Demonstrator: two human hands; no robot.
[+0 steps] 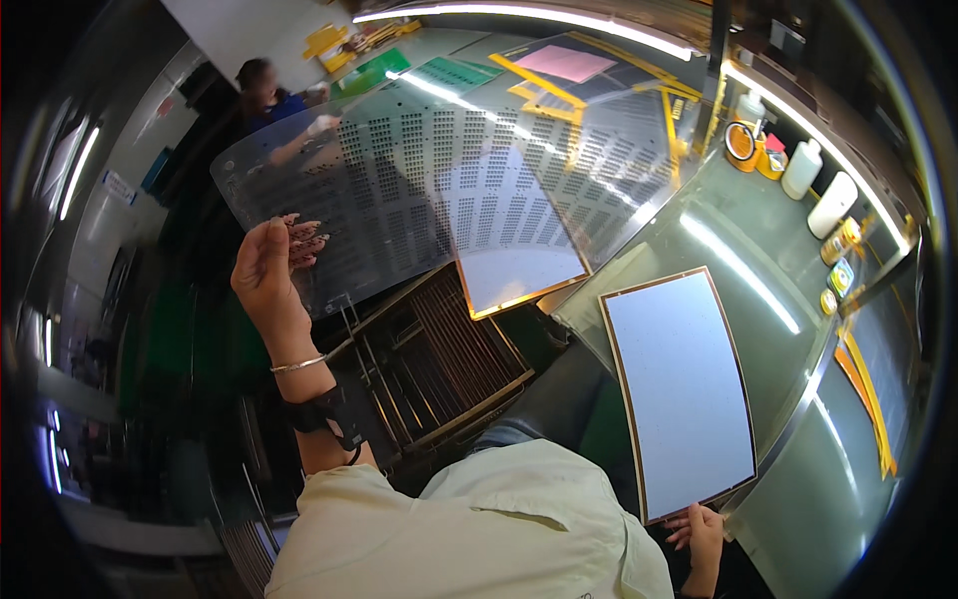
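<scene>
My left hand (274,265) is closed on the left edge of a large clear film sheet (389,190) printed with rows of small black marks. The thumb lies on top and the fingers show through the film. The sheet is raised and slants away to the right. Partly beneath it, a white panel with a copper-coloured border (529,278) shows its near end. At the lower right, my right hand (699,534) grips the bottom edge of a second white panel (684,399), also copper-edged, which overlaps the table's near edge.
A slotted rack (454,349) stands below the film. On the glossy green table (718,230), white bottles (801,170), small jars (843,240) and a tape roll (739,141) line the right side. Yellow-edged sheets (569,75) lie at the back. Another person (267,95) is at the far left.
</scene>
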